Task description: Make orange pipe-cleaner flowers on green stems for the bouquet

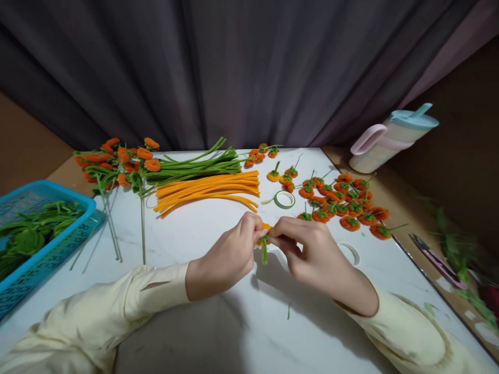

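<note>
My left hand (228, 254) and my right hand (314, 252) meet over the middle of the white table, both closed in a pinch. Between their fingertips is a small yellow-orange pipe-cleaner flower head (266, 227), mostly hidden by the fingers. A short green pipe-cleaner stem (264, 253) points down from it toward me. Just beyond the hands lie a bundle of orange pipe cleaners (206, 189) and a roll of green tape (284, 199). A white ring-shaped roll (350, 253) rests partly behind my right hand.
Several finished-looking orange heads (346, 202) cover the right side. Orange flowers on stems (128, 158) and green pipe cleaners (198, 166) lie at the back left. A blue basket (91, 205) holds green leaves. Pink-handled pliers (438, 262) and a jug (393, 140) stand or lie right.
</note>
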The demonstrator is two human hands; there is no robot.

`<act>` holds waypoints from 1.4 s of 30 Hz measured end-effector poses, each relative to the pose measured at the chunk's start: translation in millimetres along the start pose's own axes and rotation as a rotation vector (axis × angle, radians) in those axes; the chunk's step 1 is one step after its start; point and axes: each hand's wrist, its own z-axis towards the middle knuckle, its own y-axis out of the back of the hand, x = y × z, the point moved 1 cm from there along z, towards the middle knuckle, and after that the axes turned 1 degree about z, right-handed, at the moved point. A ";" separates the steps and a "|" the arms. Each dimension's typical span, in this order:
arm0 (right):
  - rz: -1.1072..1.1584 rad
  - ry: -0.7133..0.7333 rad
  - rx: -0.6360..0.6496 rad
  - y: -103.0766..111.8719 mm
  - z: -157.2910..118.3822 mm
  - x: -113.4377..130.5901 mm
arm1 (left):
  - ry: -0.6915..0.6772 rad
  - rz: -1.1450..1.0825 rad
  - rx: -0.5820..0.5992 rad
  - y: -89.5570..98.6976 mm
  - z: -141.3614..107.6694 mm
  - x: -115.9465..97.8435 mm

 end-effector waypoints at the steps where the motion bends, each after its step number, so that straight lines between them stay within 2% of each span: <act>1: 0.045 -0.066 0.009 1.3 1.4 0.5 | -0.020 0.003 -0.019 -1.2 -0.9 1.3; 6: 0.267 -0.390 0.094 4.6 6.0 0.7 | -0.071 0.027 -0.074 -7.0 -4.6 6.1; 9: 0.316 -0.434 0.097 3.4 7.3 -1.6 | -0.091 0.012 -0.085 -6.9 -3.6 5.6; 12: 0.294 -0.413 0.114 2.8 8.4 -6.5 | -0.010 -0.059 -0.078 -1.8 0.5 1.8; 14: 0.223 -0.327 0.124 4.3 8.2 -9.6 | 0.112 -0.175 -0.041 2.7 3.9 -1.1; 17: 0.041 -0.058 0.021 9.3 4.6 -10.7 | 0.293 -0.372 0.044 7.9 8.2 -3.1; 20: -0.212 0.230 -0.066 14.4 -2.0 -7.2 | 0.376 -0.514 0.111 10.9 11.7 -1.7; 24: -0.549 0.478 -0.025 18.0 -6.3 -0.9 | 0.453 -0.683 0.195 13.6 15.9 -0.1; 30: -0.741 0.605 0.010 14.6 -3.5 -1.9 | 0.478 -0.738 0.215 17.1 18.2 -3.0; 42: -0.862 0.716 0.013 8.6 -2.4 -7.4 | 0.504 -0.803 0.191 19.0 19.9 -0.5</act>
